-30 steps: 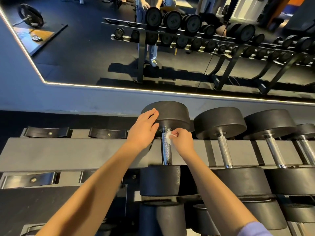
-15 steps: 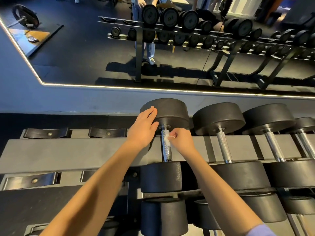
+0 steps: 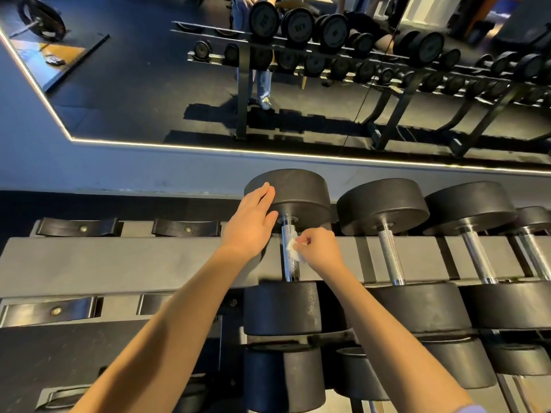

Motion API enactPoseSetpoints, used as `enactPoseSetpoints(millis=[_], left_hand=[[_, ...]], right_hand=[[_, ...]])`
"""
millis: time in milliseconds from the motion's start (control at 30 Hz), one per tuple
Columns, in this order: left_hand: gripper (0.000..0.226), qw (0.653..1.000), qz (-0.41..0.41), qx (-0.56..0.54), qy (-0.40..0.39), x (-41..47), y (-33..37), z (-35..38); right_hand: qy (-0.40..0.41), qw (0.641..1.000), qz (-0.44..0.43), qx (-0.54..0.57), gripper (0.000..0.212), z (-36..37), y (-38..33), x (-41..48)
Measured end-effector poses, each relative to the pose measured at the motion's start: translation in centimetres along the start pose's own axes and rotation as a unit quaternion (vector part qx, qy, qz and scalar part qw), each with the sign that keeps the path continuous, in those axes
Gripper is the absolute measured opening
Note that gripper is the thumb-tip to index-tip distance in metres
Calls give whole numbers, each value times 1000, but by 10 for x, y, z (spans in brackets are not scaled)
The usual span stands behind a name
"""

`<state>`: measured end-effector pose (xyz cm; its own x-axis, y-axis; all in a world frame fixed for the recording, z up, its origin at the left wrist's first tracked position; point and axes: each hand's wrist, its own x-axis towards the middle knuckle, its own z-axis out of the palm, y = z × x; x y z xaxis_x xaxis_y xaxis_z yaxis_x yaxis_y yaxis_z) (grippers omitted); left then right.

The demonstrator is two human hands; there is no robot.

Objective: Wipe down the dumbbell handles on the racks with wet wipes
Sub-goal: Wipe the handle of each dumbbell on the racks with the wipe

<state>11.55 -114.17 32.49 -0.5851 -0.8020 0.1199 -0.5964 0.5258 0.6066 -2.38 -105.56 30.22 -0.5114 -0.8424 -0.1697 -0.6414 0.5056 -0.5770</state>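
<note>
1. Pinched a crumpled white wet wipe (image 3: pixel 293 249) in the curled fingers and thumb of the right hand (image 3: pixel 320 248), pressing it onto the right side of a knurled chrome dumbbell handle (image 3: pixel 290 271).
2. Found that handle lying level on the top shelf of the grey rack (image 3: pixel 119 263), long axis running straight away from the body, front to back.
3. Pointed at one end to the black far head (image 3: pixel 301 195) beyond the grip, and at the other to the black near head (image 3: pixel 281 308) just below the grip, closer to the body.
4. Met the handle roughly mid-length, a little toward the far end, leaving bare knurling visible between the grip and the near head.
5. Rested the left hand (image 3: pixel 252 222) flat against the left side of the far head, fingers straight and close together, holding nothing, just left of the grip and slightly beyond it.
6. Stood to the right of the grip: neighbouring dumbbells (image 3: pixel 390 257), parallel, handles pointing the same way.
7. Sat well left of the grip: black cradles (image 3: pixel 79 228) on the same shelf.
8. Rose far beyond the grip: a wall mirror (image 3: pixel 149 84) reflecting racks.
</note>
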Motion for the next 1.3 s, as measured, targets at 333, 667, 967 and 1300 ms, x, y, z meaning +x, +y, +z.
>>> enactPoseSetpoints(millis=[333, 667, 967, 1300], left_hand=[[55, 1000, 0, 8, -4, 1, 1, -2], [54, 1000, 1, 16, -2, 2, 1, -2], [54, 1000, -2, 8, 5, 1, 2, -1], [55, 1000, -8, 1, 5, -1, 6, -2]], right_hand=[[-6, 999, 21, 25, 20, 2, -4, 4], [31, 998, 36, 50, 27, -1, -17, 10], [9, 998, 37, 53, 11, -4, -11, -1], [-24, 998, 37, 45, 9, -7, -2, -5]])
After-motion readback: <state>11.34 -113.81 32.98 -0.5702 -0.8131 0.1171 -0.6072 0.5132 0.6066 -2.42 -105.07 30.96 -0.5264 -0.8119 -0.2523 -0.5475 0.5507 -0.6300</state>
